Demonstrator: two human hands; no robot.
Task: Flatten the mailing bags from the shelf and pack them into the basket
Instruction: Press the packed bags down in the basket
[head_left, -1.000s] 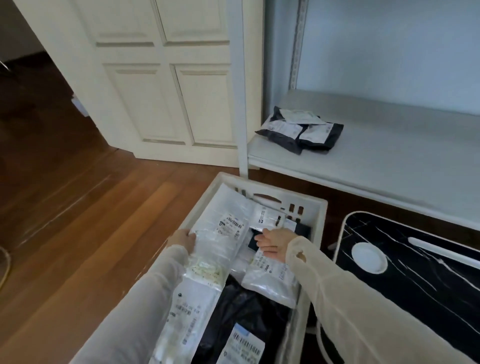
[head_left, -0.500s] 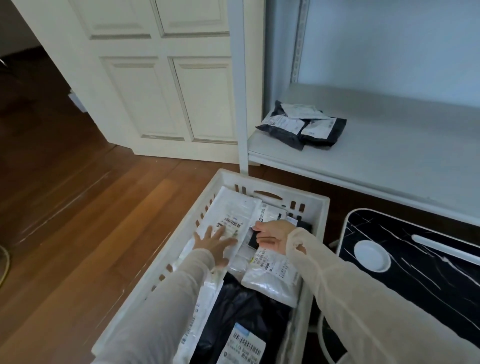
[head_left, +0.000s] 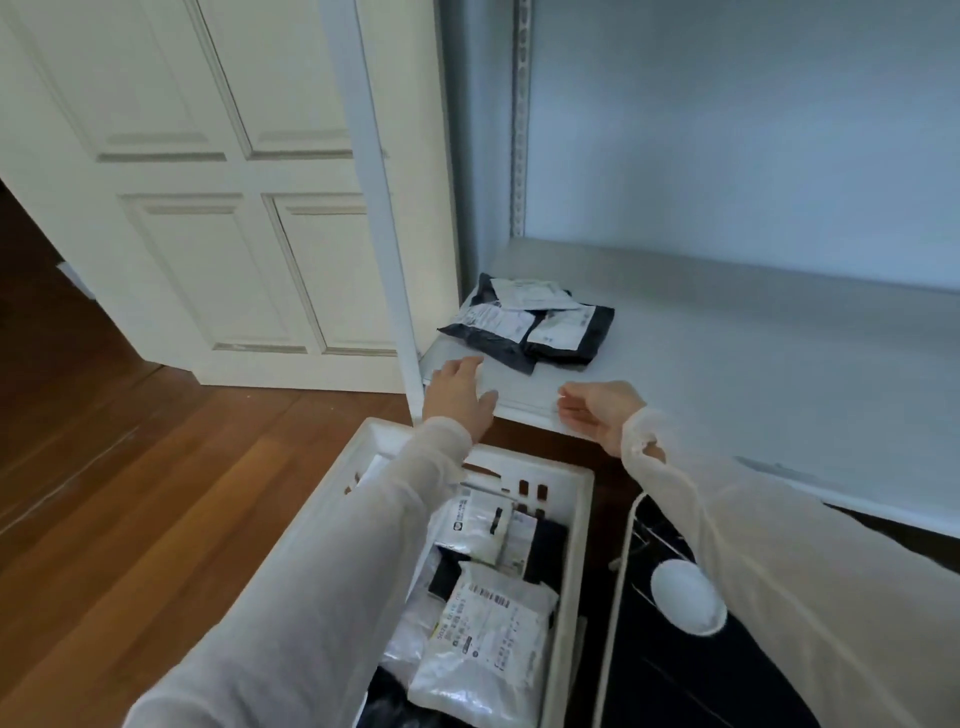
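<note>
Two hands, both empty: left hand (head_left: 460, 392) with fingers spread, over the shelf (head_left: 727, 374) edge; right hand (head_left: 600, 413) loosely curled, holding nothing, at the same edge. Mailing bags (head_left: 530, 325), dark with white labels, heaped just beyond the left fingertips, untouched. Basket (head_left: 579, 525) below, already holding several flattened bags. Step judged: reaching for the remaining heap. Next move calls for gripping it and pressing it flat.

White door (head_left: 223, 208) (panelled), wood floor (head_left: 130, 493)
</note>
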